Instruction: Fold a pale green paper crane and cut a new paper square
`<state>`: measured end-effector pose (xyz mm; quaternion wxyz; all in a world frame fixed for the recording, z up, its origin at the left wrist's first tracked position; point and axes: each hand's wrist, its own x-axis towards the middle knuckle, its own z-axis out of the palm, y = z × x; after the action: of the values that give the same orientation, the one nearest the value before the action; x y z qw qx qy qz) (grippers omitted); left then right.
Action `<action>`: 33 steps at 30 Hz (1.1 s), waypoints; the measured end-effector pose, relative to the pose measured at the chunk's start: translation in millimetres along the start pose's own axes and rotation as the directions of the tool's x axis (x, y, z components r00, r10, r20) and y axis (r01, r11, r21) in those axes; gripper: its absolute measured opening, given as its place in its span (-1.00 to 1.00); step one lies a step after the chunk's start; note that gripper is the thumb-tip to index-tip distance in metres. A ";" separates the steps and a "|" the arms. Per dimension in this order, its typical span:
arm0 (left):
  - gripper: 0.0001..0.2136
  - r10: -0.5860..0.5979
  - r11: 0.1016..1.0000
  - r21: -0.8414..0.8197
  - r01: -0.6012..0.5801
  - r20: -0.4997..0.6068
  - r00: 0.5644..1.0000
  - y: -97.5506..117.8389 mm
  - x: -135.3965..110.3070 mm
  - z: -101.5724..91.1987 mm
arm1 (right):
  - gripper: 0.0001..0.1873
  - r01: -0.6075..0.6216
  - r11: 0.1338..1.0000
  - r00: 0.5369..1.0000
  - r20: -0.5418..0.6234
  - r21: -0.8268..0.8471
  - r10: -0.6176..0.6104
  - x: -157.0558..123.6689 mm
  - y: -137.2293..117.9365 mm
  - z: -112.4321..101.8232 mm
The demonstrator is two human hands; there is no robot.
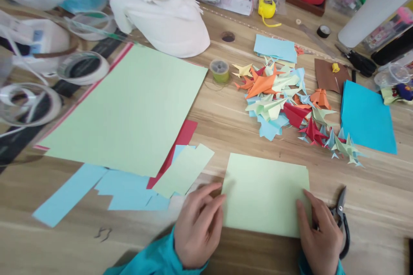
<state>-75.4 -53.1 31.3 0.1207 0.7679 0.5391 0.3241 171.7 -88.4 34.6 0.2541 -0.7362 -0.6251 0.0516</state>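
A small pale green paper sheet lies flat on the wooden table in front of me. My left hand rests at its left edge, fingers stretched out and lying flat, fingertips touching the paper's corner. My right hand lies on the sheet's lower right corner, fingers extended and pressing it down. Neither hand grips anything. Black scissors lie just right of my right hand.
A large green sheet over red paper lies at left, with blue and green offcuts below it. A heap of folded paper cranes sits mid-right, a blue paper stack beyond. Tape rolls, white cloth and clutter line the back.
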 end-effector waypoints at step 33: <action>-0.35 0.293 0.936 0.011 -0.352 0.530 0.796 1.0 13.7 22.2 | -0.61 -0.188 0.975 0.982 -0.046 -0.119 0.183 -11.1 11.6 0.4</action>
<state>-57.9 -37.5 20.0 0.1631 0.9124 0.3643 0.0903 179.6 -99.8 26.5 0.2132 -0.8064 -0.5511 0.0236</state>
